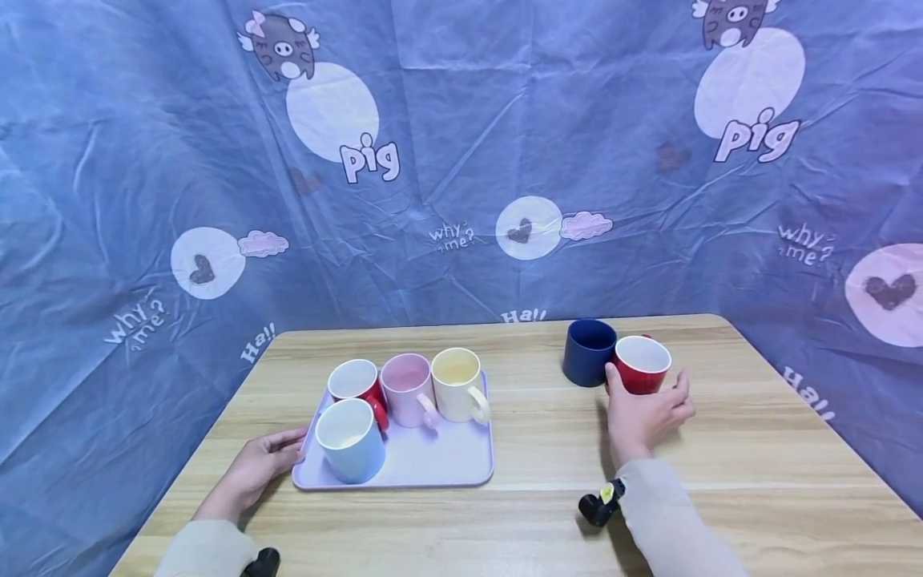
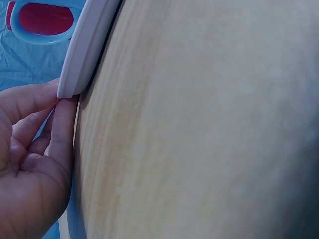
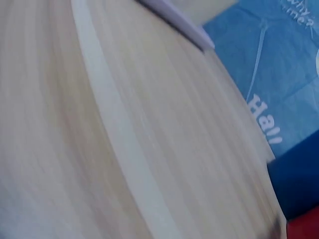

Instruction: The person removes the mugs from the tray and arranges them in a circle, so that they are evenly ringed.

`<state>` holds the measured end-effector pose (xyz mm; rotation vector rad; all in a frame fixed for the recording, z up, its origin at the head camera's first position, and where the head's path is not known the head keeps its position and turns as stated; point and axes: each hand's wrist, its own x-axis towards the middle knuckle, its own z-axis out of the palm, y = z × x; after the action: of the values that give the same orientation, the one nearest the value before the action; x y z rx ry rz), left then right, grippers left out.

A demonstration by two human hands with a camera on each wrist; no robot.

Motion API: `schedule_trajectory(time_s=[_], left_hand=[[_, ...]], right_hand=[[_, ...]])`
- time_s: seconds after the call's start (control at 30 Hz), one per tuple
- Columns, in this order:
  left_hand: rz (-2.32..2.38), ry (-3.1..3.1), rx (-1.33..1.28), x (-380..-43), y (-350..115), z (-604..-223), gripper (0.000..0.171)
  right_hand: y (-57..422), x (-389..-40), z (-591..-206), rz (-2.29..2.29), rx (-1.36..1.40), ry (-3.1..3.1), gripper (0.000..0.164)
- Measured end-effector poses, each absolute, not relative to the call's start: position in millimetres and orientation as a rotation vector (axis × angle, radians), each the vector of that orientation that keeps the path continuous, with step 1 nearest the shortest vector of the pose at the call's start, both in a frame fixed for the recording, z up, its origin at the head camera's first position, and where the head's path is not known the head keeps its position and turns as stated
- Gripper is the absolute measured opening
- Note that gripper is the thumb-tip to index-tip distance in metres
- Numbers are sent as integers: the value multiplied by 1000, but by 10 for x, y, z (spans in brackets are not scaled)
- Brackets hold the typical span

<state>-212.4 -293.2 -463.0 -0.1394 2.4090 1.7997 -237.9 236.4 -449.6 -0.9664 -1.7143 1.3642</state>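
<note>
My right hand (image 1: 638, 418) is around the near side of a red mug (image 1: 640, 380) with a white inside, its thumb on the left and its fingers spread along the right. Close against that mug's left stands a dark blue mug (image 1: 587, 357). At the tray's left edge, my left hand (image 1: 261, 466) pinches the rim of the lilac tray (image 1: 450, 474); the left wrist view shows thumb and fingers at the tray corner (image 2: 75, 82). On the tray stand a light blue mug (image 1: 355, 449), another red mug (image 1: 355, 381), a pink mug (image 1: 405, 393) and a cream mug (image 1: 456, 389).
Everything stands on a light wooden table (image 1: 534, 521). A blue printed cloth (image 1: 461, 160) hangs behind and at both sides. A small black wrist camera (image 1: 597, 508) sits at the right sleeve. The dark blue mug (image 3: 299, 174) also shows at the right wrist view's edge.
</note>
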Motion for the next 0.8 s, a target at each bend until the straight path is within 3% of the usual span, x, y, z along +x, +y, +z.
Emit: schedule_trajectory(time_s=[0.4, 0.8], left_hand=[[1788, 2420, -143, -2117, -2926, -4618, 49], [1797, 2410, -133, -2129, -2940, -4630, 50]], right_hand=[[2038, -2239, -4454, 1525, -872, -1644, 96], [1643, -2195, -4421, 1552, -572, -1806, 81]])
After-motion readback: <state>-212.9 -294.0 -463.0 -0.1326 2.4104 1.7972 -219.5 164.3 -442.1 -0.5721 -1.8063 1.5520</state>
